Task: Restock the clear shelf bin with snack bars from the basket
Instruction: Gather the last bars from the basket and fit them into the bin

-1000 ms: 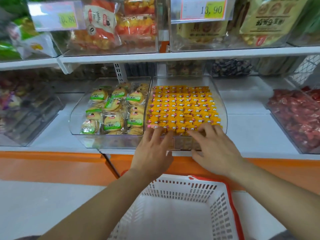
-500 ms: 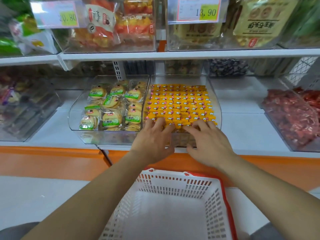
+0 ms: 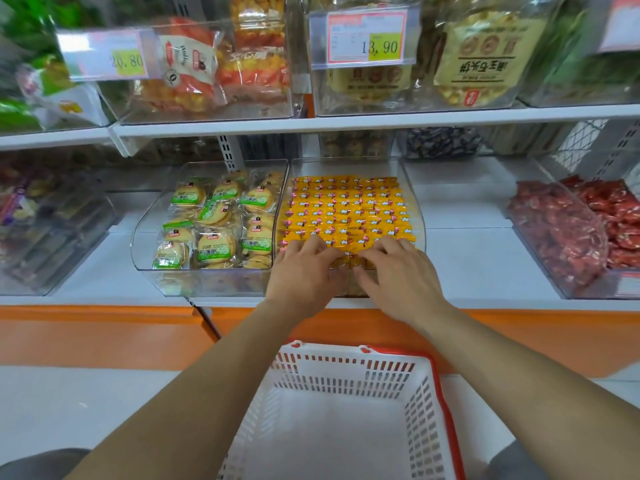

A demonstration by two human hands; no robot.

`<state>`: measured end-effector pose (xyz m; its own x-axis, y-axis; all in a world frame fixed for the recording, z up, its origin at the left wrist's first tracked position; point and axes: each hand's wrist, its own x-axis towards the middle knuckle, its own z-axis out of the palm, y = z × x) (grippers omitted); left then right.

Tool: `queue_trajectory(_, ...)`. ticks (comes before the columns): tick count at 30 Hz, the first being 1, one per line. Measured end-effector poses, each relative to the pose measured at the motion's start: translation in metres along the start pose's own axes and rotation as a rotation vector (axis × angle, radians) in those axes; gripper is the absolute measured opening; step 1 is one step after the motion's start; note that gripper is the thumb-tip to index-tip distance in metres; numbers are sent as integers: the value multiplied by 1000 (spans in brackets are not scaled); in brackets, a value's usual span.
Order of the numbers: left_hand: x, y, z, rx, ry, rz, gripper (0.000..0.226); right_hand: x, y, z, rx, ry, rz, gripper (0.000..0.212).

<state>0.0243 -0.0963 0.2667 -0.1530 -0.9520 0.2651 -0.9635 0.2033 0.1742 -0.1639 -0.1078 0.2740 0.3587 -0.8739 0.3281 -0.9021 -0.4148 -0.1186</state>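
The left hand (image 3: 304, 271) and right hand (image 3: 398, 277) press spread fingers on front bars (image 3: 346, 211) in the bin (image 3: 419, 220). A cookie bin (image 3: 145, 233) stands just beside it, the basket (image 3: 446, 414) below.

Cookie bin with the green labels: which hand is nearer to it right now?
Left. The left hand rests on the front snack bars, just beside the cookie bin; the right hand lies on the same bars, farther to the right.

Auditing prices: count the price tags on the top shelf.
3: 20.80 tag at left, 13.90 tag at centre, a cut-off tag far right; others may be hidden.
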Motion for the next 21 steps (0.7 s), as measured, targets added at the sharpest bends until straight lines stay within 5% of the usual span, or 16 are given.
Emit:
queue_trajectory(3, 10, 0, -1, -51, 63, -52, 45, 14, 2, 0, 81, 13, 32, 47)
queue_trajectory(7, 24, 1, 13, 37, -138, -150, 61, 32, 6, 12, 125, -272, 157, 64)
queue_trajectory(21, 50, -3, -7, 3, -353, -166, 66, 54, 4, -3, 74, -461, 193, 66)
